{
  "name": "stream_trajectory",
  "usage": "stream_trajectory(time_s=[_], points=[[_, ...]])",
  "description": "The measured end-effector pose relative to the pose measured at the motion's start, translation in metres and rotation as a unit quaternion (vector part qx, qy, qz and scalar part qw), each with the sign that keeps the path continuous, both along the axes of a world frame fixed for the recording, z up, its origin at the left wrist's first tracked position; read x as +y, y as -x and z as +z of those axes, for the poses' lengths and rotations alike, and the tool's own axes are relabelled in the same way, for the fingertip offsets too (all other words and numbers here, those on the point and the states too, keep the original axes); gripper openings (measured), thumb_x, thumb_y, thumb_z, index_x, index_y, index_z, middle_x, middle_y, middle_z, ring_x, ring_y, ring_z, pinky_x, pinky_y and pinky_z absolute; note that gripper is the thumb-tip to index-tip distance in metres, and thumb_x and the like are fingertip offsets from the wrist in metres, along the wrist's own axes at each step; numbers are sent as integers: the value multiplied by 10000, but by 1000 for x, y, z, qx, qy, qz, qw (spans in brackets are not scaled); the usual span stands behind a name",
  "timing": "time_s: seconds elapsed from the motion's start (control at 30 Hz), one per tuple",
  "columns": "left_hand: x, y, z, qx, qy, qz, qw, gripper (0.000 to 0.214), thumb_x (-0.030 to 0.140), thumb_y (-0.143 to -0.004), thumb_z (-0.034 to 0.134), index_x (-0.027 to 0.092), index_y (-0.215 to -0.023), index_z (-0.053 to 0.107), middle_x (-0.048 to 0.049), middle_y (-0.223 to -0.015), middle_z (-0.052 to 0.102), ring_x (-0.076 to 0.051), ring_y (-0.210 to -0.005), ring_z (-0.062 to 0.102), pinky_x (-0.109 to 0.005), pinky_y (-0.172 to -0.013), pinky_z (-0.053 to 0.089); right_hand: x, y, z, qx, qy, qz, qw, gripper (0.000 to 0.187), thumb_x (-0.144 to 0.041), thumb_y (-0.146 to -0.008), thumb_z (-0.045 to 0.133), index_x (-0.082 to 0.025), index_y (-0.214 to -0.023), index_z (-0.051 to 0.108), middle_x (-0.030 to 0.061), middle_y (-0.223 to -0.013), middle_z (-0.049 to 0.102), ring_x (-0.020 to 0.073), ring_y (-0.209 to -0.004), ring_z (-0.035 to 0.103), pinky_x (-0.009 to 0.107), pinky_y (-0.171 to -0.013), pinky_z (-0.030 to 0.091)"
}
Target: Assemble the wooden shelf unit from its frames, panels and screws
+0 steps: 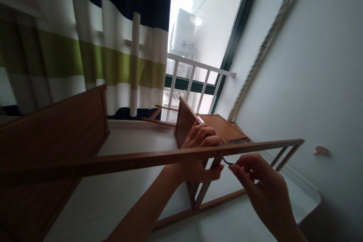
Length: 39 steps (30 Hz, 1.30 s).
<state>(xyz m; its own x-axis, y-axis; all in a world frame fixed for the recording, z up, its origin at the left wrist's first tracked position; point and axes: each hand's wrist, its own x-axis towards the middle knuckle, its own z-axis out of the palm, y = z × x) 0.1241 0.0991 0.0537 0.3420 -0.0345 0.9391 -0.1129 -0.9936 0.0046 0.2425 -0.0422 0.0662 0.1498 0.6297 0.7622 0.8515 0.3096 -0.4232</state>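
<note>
A wooden shelf frame lies on a white table [119,196]. Its long wooden rail [141,159] crosses the view from left to right. My left hand [200,151] is wrapped round that rail and the upright panel [184,121] behind it. My right hand [261,185] pinches a small metal hex key [225,159] between thumb and fingers. The key's tip sits in the underside of the rail, just right of my left hand.
A wooden side panel [56,128] stands at the left. A slatted shelf board [224,126] lies behind the hands. A striped curtain [99,45], a window with a white railing [195,75] and a white wall [326,83] surround the table.
</note>
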Motion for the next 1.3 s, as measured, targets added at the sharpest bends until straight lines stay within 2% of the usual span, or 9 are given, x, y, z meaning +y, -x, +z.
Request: stream_trajectory(time_s=[0.27, 0.43, 0.6, 0.73, 0.83, 1.0, 1.13, 1.3], points=[[4, -1, -1, -6, -13, -14, 1000, 481, 437, -619, 576, 201, -1001, 405, -88, -1004, 449, -271, -1007, 429, -518, -953, 284, 2, 20, -3, -126, -28, 17, 991, 104, -217, -839, 532, -184, -741, 518, -59, -552, 518, 49, -417, 427, 151, -413, 320], [4, 1, -1, 9, -10, -9, 1000, 391, 422, -688, 485, 200, -999, 405, -94, -1012, 450, -265, -1011, 431, -523, -971, 256, 8, 32, 0, -122, -28, 35, 992, 175, -226, -833, 542, -169, -674, 501, -57, -511, 472, 50, -412, 407, 155, -406, 297], [4, 1, -1, 2, -10, -12, 1000, 419, 545, -767, 357, 201, -999, 412, -97, -1006, 457, -260, -1001, 437, -539, -984, 230, 7, 34, 5, -126, -33, 45, 990, 172, -225, -829, 556, -167, -672, 516, -58, -520, 471, 49, -423, 413, 156, -432, 317], [6, 0, -3, 19, -2, 1, 1000, 351, 469, -775, 428, 208, -1010, 415, -84, -1030, 462, -245, -1037, 426, -513, -1009, 218, 5, 30, 8, -144, -6, 60, 988, 132, -266, -791, 625, -169, -726, 564, -47, -588, 543, 60, -478, 466, 165, -474, 346], [7, -2, -5, 11, -12, 10, 1000, 350, 430, -743, 474, 205, -1006, 423, -78, -1036, 460, -244, -1045, 429, -505, -1013, 223, 4, 29, 13, -171, -20, 44, 984, 169, -279, -816, 599, -169, -693, 566, -45, -575, 533, 60, -489, 463, 181, -481, 325], [3, -2, -2, -11, -16, 20, 1000, 377, 341, -643, 525, 187, -969, 416, -80, -1014, 462, -261, -1025, 449, -526, -975, 277, 5, 31, 28, -211, -80, -30, 974, 306, -287, -836, 565, -163, -564, 500, -58, -485, 438, 44, -415, 372, 191, -435, 268], [0, 0, 0, -9, -13, 19, 1000, 414, 335, -614, 554, 199, -978, 410, -78, -1015, 464, -261, -1012, 450, -530, -951, 301, 7, 30, 37, -146, -122, -80, 979, 207, -296, -791, 611, -175, -670, 493, -84, -483, 425, 26, -379, 356, 142, -393, 291], [1, 0, -1, -1, -8, 6, 1000, 473, 346, -591, 601, 204, -998, 405, -78, -1026, 457, -261, -1030, 432, -497, -921, 347, 8, 23, 33, -27, -92, -73, 993, 209, -339, -777, 608, -200, -834, 462, -66, -574, 516, 58, -447, 461, 124, -368, 351]])
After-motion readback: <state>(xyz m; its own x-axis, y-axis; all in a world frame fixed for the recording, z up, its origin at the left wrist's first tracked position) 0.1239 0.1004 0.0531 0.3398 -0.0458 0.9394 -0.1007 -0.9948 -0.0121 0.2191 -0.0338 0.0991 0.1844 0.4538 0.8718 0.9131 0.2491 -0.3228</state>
